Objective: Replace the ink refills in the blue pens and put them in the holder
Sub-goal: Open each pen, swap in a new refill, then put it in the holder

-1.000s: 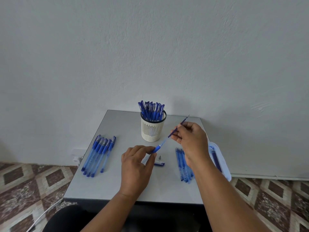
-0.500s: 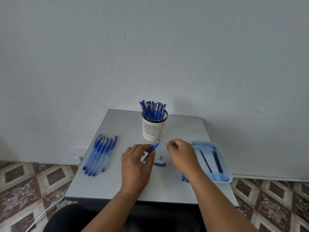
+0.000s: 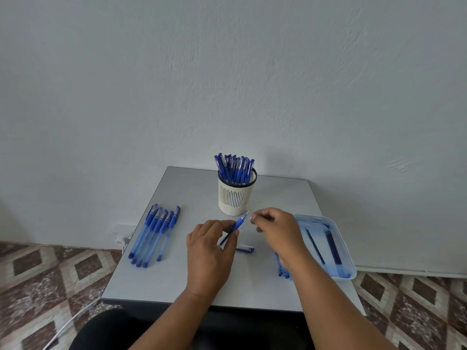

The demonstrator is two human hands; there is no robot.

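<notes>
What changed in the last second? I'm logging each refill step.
The refill went into the pen that the left hand holds. The right hand let go and now pinches a small part at the tip. Holder, cap and tray stayed.

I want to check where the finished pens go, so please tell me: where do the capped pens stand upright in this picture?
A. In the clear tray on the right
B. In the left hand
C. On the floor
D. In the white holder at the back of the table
D: the holder at the back of the table is full of upright capped pens, while the tray has only thin refills lying flat.
</notes>
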